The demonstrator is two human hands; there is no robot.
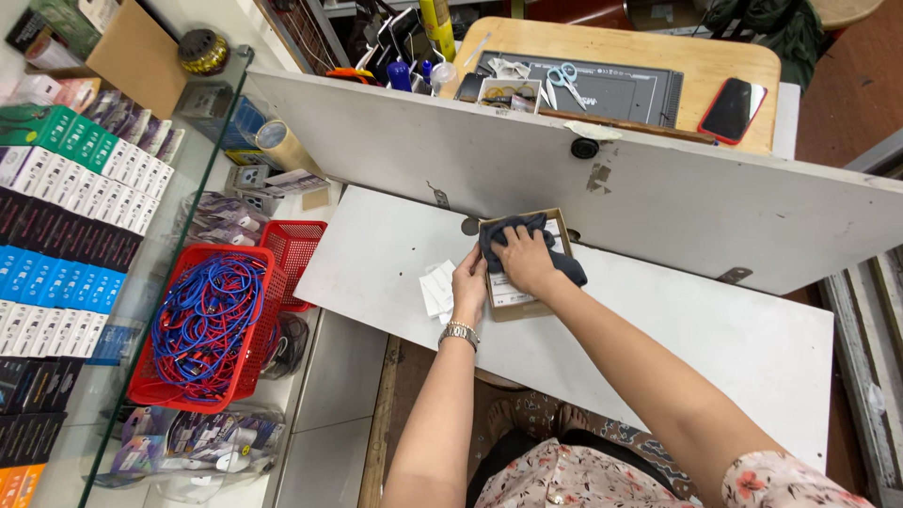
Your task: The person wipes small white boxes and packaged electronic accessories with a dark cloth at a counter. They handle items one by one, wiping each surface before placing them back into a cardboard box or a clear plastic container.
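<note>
On the white shelf (715, 339) below the head camera lies a flat tan cardboard box (519, 303), its long axis running away from the person and tilted slightly to the right, the far end nearly reaching the upright white board (564, 179). A white label covers the near part of its top; what is on it is too small to tell. The right hand (525, 261) is spread flat, fingers together, pressing a dark grey cloth (538, 246) onto the far half of the box; the cloth trails off the box's right edge onto the shelf. The left hand (469, 287), with a metal watch (459, 332) at the wrist, is curled against the box's left side, steadying it. Just left of that hand lie a few small white paper slips (435, 289). Further left, a red basket (203, 326) holds a tangle of blue and red cables, with a smaller red basket (293, 250) behind it. Along the glass counter at far left stand rows of small boxes (56, 235) in green, white, black and blue bands. Beyond the board, a red-edged phone (733, 109) lies on a wooden table (658, 56).
</note>
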